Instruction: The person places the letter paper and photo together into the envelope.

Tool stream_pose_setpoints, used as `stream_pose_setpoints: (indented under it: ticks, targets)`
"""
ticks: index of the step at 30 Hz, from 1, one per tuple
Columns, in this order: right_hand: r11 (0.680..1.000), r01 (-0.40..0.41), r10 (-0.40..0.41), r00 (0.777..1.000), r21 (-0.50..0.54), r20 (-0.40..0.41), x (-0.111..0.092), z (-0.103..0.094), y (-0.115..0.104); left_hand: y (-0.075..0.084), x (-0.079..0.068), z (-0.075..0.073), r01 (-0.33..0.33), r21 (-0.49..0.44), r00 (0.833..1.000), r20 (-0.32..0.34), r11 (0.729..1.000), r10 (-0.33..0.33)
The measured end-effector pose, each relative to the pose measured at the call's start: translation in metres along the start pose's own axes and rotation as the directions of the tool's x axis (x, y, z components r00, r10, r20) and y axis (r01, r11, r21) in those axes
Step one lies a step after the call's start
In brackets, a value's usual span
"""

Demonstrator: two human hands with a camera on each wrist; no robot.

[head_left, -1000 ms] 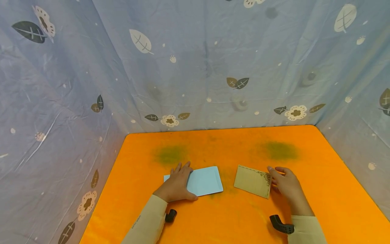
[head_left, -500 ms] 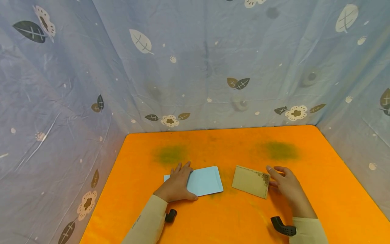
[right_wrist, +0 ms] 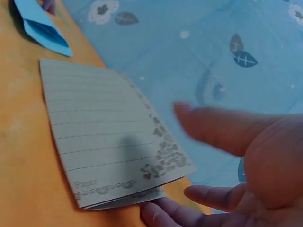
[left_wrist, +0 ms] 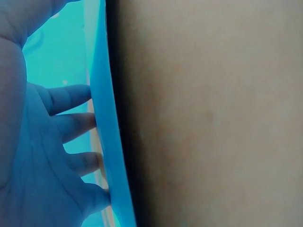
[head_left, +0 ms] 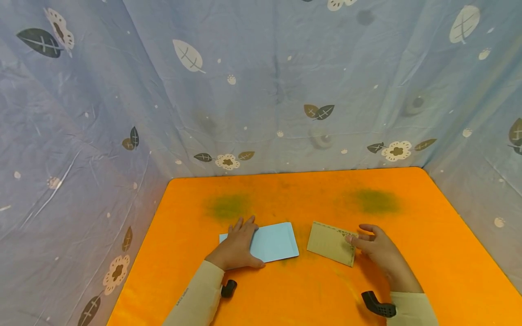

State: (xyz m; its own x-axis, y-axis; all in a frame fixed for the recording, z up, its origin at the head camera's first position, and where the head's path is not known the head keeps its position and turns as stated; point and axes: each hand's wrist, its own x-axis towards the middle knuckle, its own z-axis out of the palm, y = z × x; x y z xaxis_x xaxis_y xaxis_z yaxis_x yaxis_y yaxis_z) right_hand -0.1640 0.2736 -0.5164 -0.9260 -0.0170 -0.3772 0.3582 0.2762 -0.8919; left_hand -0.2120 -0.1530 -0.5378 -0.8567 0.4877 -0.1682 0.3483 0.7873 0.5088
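Observation:
A light blue envelope point(head_left: 275, 243) lies on the orange table, its mouth gaping towards the paper in the right wrist view. My left hand point(head_left: 237, 246) rests across the envelope's left part with fingers spread. In the left wrist view, fingertips point(left_wrist: 87, 120) touch the blue paper. To the right, a folded tan sheet of letter paper point(head_left: 329, 243) has dashed lines and a floral border. My right hand point(head_left: 381, 253) is at its right end. In the right wrist view, the thumb point(right_wrist: 213, 125) hovers apart from the sheet, while a fingertip reaches its lower folded layer.
The orange tabletop point(head_left: 285, 194) bears two greenish stains near the back. Blue leaf-and-flower curtains point(head_left: 261, 90) enclose the far side and both flanks. A black wrist mount point(head_left: 378, 305) juts from the right sleeve, and another mount point(head_left: 229, 289) from the left.
The letter paper has slid slightly left, towards the envelope. My right thumb has moved from beside its right edge to above the sheet. The left hand and envelope stay put.

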Motion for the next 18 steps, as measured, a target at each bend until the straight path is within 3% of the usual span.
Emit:
stream_pose_setpoints:
  ticks: [18]
  targets:
    - [0.995,0.023,-0.028,0.998,-0.099,-0.047,-0.0006,0.0060,0.0040,0.0003,0.0005,0.0001,0.000,-0.004,1.000,-0.009,1.000,0.000]
